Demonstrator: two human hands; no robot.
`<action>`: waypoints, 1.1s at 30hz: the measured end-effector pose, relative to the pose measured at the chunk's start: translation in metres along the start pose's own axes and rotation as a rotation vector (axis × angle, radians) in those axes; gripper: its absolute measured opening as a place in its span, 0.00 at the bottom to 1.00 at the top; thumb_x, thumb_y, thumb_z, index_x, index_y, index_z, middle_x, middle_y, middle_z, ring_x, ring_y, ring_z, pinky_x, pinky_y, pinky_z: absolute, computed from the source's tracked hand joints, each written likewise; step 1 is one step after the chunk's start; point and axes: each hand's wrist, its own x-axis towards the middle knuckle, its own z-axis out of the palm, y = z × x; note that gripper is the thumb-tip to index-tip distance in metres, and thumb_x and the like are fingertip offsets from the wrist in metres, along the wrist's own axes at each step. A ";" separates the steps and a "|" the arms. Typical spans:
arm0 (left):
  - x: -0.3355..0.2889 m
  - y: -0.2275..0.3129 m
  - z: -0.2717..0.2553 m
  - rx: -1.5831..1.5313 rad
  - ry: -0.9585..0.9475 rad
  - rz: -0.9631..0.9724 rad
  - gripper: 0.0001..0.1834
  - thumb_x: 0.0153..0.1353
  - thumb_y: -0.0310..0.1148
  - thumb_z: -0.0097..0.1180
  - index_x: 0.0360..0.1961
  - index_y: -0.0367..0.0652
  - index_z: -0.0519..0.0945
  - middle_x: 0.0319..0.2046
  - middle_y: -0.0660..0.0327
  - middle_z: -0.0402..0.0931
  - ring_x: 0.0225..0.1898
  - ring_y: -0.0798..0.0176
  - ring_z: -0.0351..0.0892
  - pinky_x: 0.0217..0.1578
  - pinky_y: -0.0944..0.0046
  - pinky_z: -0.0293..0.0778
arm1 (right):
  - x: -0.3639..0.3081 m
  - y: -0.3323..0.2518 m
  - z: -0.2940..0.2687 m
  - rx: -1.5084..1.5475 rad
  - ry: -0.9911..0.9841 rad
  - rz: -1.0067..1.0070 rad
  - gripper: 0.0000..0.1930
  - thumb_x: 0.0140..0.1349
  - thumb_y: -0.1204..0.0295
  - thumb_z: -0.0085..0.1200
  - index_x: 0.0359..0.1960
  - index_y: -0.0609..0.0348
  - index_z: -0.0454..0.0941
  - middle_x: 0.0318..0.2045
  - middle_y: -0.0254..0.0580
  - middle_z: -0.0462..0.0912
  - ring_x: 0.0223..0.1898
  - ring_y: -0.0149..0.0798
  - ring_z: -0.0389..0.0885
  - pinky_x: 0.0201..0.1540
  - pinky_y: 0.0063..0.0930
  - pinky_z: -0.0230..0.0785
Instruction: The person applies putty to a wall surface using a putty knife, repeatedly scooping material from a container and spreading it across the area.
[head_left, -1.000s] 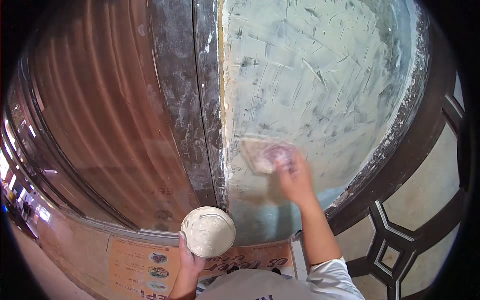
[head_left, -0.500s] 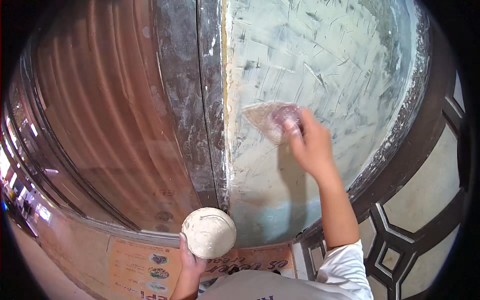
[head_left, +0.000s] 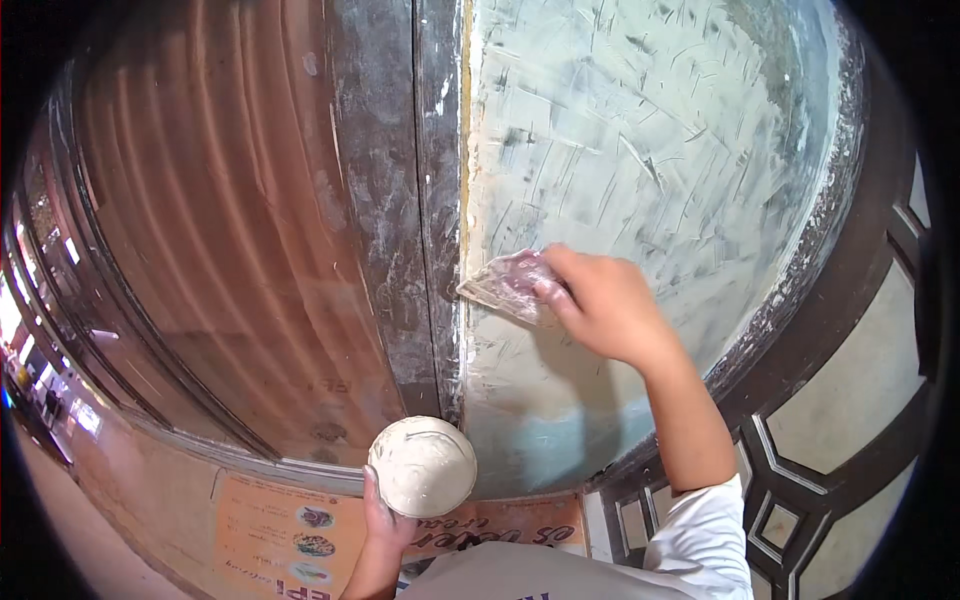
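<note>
In my right hand [head_left: 605,300] is a putty scraper [head_left: 508,288], its blade coated with pale paste. One corner of the scraper reaches the left edge of the plastered wall panel [head_left: 640,150], beside the dark frame. Whitish filler covers much of this panel, with dark streaks showing through and a bluish patch low down. Below, my left hand [head_left: 385,515] grips the side of a round bowl [head_left: 423,466] full of creamy white putty. Most of its fingers are hidden under the bowl.
Left of the panel stands a dark, paint-spotted wooden post [head_left: 385,200], then a glazed pane with a brown curtain [head_left: 230,220] behind it. Dark lattice woodwork [head_left: 790,470] borders the right. An orange printed banner [head_left: 270,530] lies low at the front.
My right hand has brought the scraper down and to the left, toward the panel's edge. The left hand with the bowl stays nearly in place.
</note>
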 end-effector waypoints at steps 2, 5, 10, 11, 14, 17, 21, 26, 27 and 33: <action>0.000 0.000 0.003 -0.024 -0.005 0.001 0.36 0.73 0.59 0.36 0.70 0.43 0.62 0.67 0.52 0.65 0.66 0.48 0.67 0.67 0.45 0.63 | 0.005 0.005 0.005 -0.065 0.115 0.040 0.10 0.65 0.64 0.52 0.43 0.55 0.72 0.28 0.52 0.81 0.33 0.59 0.81 0.34 0.51 0.70; -0.003 0.005 0.009 -0.027 -0.009 0.013 0.36 0.73 0.59 0.35 0.70 0.43 0.62 0.67 0.52 0.65 0.66 0.48 0.67 0.67 0.45 0.63 | 0.009 0.006 -0.018 0.056 0.424 0.182 0.10 0.66 0.64 0.53 0.42 0.55 0.72 0.27 0.52 0.80 0.32 0.59 0.80 0.33 0.50 0.69; -0.002 0.006 0.000 -0.020 -0.010 0.016 0.36 0.73 0.59 0.36 0.70 0.43 0.62 0.67 0.51 0.66 0.65 0.47 0.68 0.66 0.45 0.65 | 0.009 0.003 -0.018 0.213 0.434 0.072 0.09 0.66 0.64 0.52 0.41 0.55 0.72 0.27 0.51 0.81 0.32 0.59 0.80 0.32 0.50 0.69; -0.001 0.005 0.000 -0.019 -0.016 0.011 0.36 0.73 0.59 0.36 0.70 0.43 0.62 0.67 0.51 0.66 0.65 0.47 0.68 0.66 0.45 0.65 | 0.006 0.002 -0.013 0.099 0.234 0.018 0.10 0.66 0.64 0.53 0.41 0.55 0.72 0.27 0.51 0.81 0.32 0.59 0.80 0.33 0.51 0.69; -0.001 0.004 0.002 -0.007 0.018 -0.003 0.36 0.73 0.59 0.36 0.70 0.43 0.62 0.67 0.50 0.66 0.65 0.47 0.69 0.66 0.45 0.65 | 0.008 0.010 -0.011 -0.075 0.043 0.006 0.10 0.65 0.63 0.53 0.40 0.55 0.72 0.27 0.51 0.82 0.32 0.60 0.80 0.33 0.51 0.70; -0.001 0.004 0.006 -0.009 0.009 0.002 0.36 0.72 0.59 0.37 0.69 0.43 0.63 0.66 0.51 0.66 0.65 0.47 0.69 0.66 0.45 0.65 | 0.011 0.017 -0.034 -0.017 0.446 0.191 0.10 0.66 0.63 0.53 0.42 0.55 0.72 0.27 0.51 0.81 0.31 0.60 0.80 0.32 0.49 0.70; 0.001 0.003 0.001 -0.037 0.060 -0.010 0.36 0.72 0.59 0.37 0.69 0.44 0.63 0.67 0.52 0.66 0.65 0.47 0.69 0.65 0.45 0.66 | 0.003 0.017 -0.029 0.192 0.369 0.093 0.10 0.65 0.64 0.53 0.43 0.55 0.72 0.26 0.52 0.81 0.30 0.60 0.80 0.32 0.48 0.69; 0.003 0.001 0.007 -0.014 0.001 -0.030 0.36 0.72 0.60 0.38 0.70 0.44 0.63 0.67 0.51 0.66 0.65 0.47 0.69 0.66 0.44 0.65 | -0.010 0.037 -0.015 -0.126 0.254 0.164 0.10 0.65 0.65 0.55 0.42 0.56 0.72 0.25 0.51 0.80 0.28 0.60 0.79 0.31 0.48 0.69; 0.002 0.001 0.007 -0.009 0.008 -0.020 0.36 0.72 0.60 0.38 0.70 0.44 0.63 0.67 0.51 0.66 0.65 0.47 0.68 0.66 0.44 0.64 | -0.011 0.038 -0.023 -0.025 0.439 0.208 0.10 0.66 0.64 0.54 0.42 0.56 0.72 0.25 0.52 0.80 0.29 0.61 0.79 0.32 0.47 0.69; 0.003 0.008 0.021 -0.024 -0.053 -0.045 0.37 0.72 0.60 0.37 0.70 0.43 0.61 0.67 0.51 0.66 0.66 0.47 0.68 0.67 0.44 0.63 | -0.044 0.043 -0.003 0.299 0.745 0.068 0.09 0.70 0.68 0.51 0.40 0.64 0.72 0.26 0.32 0.76 0.26 0.29 0.75 0.30 0.29 0.70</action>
